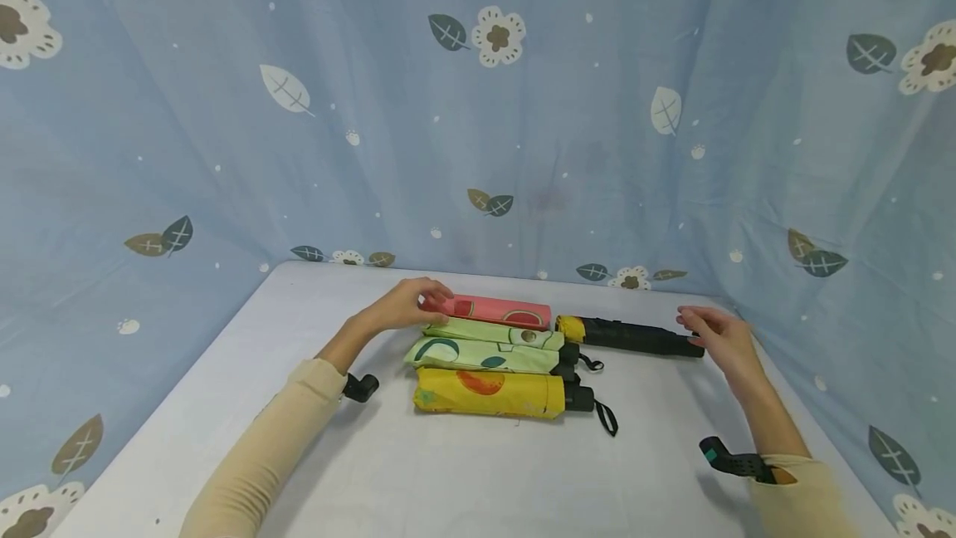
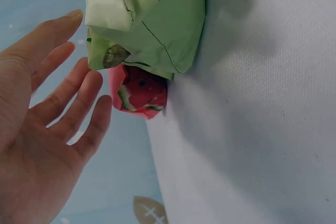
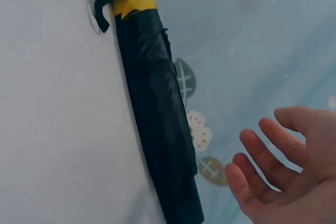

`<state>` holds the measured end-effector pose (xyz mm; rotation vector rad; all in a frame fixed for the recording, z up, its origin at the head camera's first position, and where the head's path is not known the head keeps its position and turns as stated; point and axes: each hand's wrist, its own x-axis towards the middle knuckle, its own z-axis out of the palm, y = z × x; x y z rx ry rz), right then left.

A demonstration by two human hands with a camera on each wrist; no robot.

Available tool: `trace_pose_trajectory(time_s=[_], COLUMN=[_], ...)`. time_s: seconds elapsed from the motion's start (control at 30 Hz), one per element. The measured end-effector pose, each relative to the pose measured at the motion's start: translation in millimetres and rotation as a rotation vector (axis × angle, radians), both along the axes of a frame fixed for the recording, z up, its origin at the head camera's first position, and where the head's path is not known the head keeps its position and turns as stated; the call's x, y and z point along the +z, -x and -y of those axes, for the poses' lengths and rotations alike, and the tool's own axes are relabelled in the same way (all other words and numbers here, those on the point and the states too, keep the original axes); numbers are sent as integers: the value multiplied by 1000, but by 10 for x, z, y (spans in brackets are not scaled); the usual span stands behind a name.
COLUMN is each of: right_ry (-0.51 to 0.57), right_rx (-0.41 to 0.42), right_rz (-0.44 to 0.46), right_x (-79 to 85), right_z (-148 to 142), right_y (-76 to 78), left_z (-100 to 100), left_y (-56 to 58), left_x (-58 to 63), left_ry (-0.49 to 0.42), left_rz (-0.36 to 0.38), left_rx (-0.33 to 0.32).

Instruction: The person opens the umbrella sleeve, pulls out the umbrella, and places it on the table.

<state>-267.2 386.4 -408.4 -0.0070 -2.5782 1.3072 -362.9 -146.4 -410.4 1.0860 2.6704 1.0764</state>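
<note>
Several folded umbrellas lie side by side on the white table. From back to front come a pink watermelon-print umbrella (image 1: 499, 309), a light green avocado-print umbrella (image 1: 489, 330), another light green umbrella (image 1: 478, 355) and a yellow fruit-print umbrella (image 1: 485, 393). My left hand (image 1: 407, 303) hovers at the left ends of the pink and green ones, fingers spread and loosely bent, gripping nothing. A black umbrella (image 1: 631, 336) with a yellow end extends to the right behind the row. Beside its far right tip is my right hand (image 1: 724, 339), palm turned inward, fingers relaxed and holding nothing.
A blue curtain (image 1: 553, 106) with leaf and flower prints hangs behind and around the white table (image 1: 523, 471). The yellow umbrella's black wrist strap (image 1: 607, 419) lies on the table. Each wrist wears a black camera mount (image 1: 735, 462).
</note>
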Motion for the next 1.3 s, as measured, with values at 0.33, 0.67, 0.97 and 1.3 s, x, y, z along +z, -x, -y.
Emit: trace_pose_trajectory(time_s=[0.33, 0.67, 0.97, 1.3], right_ry=[-144, -283, -269, -240], right_rx=[94, 173, 323, 394], right_rz=[-45, -50, -28, -21], right_x=[32, 12, -68, -119], right_z=[275, 568, 826, 1028], right_y=[43, 132, 188, 240], left_z=[-8, -14, 22, -5], left_y=[-3, -7, -36, 20], left_x=[-15, -12, -56, -74], left_ry=[15, 21, 21, 35], left_rz=[-1, 13, 51, 59], left_rx=[-7, -19, -23, -35])
